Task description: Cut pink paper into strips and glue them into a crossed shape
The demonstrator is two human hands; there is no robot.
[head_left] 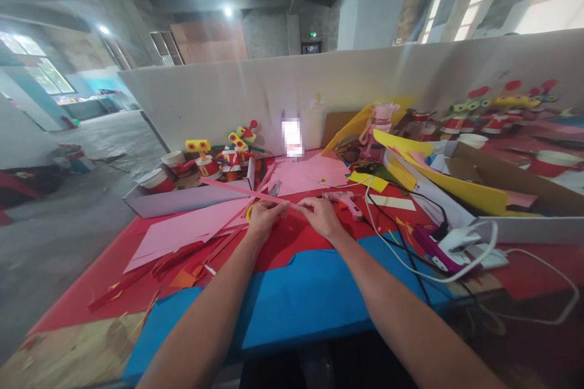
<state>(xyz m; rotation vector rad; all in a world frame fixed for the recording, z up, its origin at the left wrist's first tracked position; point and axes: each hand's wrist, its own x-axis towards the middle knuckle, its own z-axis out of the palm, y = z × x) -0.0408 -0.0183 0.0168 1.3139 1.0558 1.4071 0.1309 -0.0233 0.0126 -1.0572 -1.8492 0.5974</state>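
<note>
A long, thin pink paper strip (235, 190) runs from the upper left to my fingertips. My left hand (264, 217) pinches it close to its right end. Just across a small gap, my right hand (323, 216) has thumb and finger pressed together at the strip's tip; the exact grip is too small to make out clearly. Scissors (274, 189) lie behind my left hand, their yellow handle partly hidden by it. Beyond my right hand rests a pink hot glue gun (347, 203). Pink paper sheets (176, 232) are spread at the left.
Blue sheet (301, 301) covers the front of the red table. Cables and a purple power strip (440, 249) sit at right, beside a box (524, 228) of card. Paper-cup figures (208, 165) stand in a tray at left. A lit, blurred screen (292, 135) faces me.
</note>
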